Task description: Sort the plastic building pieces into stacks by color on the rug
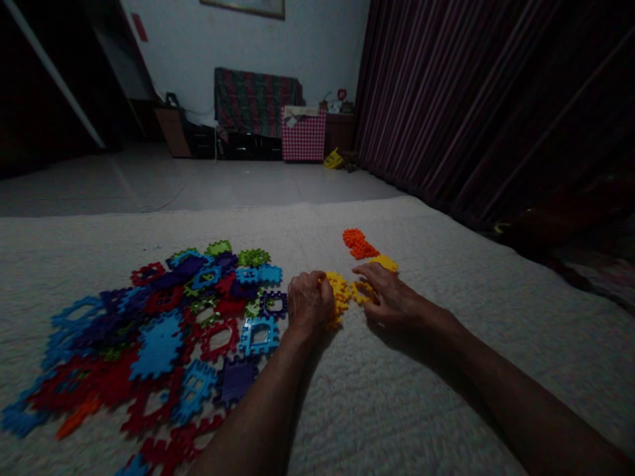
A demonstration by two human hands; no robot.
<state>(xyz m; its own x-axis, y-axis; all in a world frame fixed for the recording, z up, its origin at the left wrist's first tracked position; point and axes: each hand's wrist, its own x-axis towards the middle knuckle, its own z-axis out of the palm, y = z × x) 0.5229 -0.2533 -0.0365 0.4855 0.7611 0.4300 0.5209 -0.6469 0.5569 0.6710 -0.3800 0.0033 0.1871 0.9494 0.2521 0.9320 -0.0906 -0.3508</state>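
Note:
My left hand (pixel 308 305) is closed on the left side of a stack of yellow interlocking tiles (pixel 338 297), its thumb at the top. Just to the right, my right hand (pixel 389 294) curves around a yellow tile (pixel 363 291) with a hollow middle, fingers above it and thumb below. That tile is close to the stack; whether they touch I cannot tell. Beyond my right hand lies another yellow tile group (pixel 385 263), and past it a cluster of orange tiles (pixel 360 244). Part of the stack is hidden behind my left hand.
A spread heap of red, blue, purple and green tiles (pixel 157 345) covers the left of the pale quilted surface (pixel 342 410). Behind its far edge is a tiled floor (pixel 258 184). Low furniture with a checked cloth (pixel 303 137) stands by the wall; a dark curtain (pixel 436 99) hangs right.

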